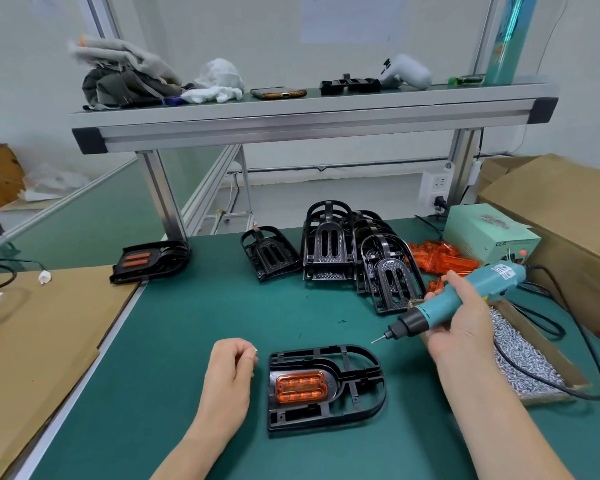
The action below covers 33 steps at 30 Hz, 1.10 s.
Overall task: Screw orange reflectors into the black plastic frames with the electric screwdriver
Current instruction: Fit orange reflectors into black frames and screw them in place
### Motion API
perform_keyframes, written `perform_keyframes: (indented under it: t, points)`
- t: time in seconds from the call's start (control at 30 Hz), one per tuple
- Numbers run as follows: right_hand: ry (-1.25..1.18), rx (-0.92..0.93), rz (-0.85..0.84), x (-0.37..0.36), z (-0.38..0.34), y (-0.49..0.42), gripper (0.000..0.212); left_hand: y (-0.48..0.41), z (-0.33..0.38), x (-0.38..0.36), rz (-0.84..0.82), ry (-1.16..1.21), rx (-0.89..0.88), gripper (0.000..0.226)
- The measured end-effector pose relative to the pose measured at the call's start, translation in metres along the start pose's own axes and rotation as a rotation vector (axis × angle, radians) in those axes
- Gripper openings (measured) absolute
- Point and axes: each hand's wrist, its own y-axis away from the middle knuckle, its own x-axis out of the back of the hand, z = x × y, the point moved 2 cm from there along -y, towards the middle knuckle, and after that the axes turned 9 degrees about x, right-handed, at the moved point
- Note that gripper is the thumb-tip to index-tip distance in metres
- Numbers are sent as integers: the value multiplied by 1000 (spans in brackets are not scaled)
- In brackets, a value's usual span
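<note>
A black plastic frame [347, 386] lies flat on the green mat near me, with an orange reflector [301, 386] seated in its left half. My right hand [461, 320] grips the teal electric screwdriver [454, 299], held above the mat with its bit pointing down-left toward the frame's upper right corner, a screw on the tip. My left hand [231, 367] hovers just left of the frame, fingers curled, pinching a small screw [256, 349] between thumb and forefinger.
Several empty black frames [329, 251] are piled at the back, beside loose orange reflectors [444, 259]. A frame with a reflector in it [149, 259] sits at the left on cardboard. A box of screws [527, 362], a power unit [489, 237] and cartons stand at the right.
</note>
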Motion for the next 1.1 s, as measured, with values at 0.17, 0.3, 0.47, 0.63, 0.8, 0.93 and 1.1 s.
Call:
perform_keyframes:
  t: [0.17,0.3,0.47,0.63,0.8,0.93,1.1]
  points:
    - [-67,-42,-110,-17,5,29,23,10,23,-4,-68,-2,-98,21]
    - [-56,-22,-182,-26,17,47,33,17,36,-11,-168,48,-108,19]
    - [-7,132,-221,-36,28,62,20,27,43,-16,-261,87,-96,18]
    - [10,288,-223,-48,25,75,20,31,45,-20,-288,112,-70,19]
    - [9,283,-214,-53,25,82,20,34,48,-23,-303,106,-65,20]
    - [19,267,-196,-52,28,85,20,34,49,-25,-319,133,-40,20]
    - [29,247,-183,-51,31,85,24,35,50,-25,-329,159,-20,23]
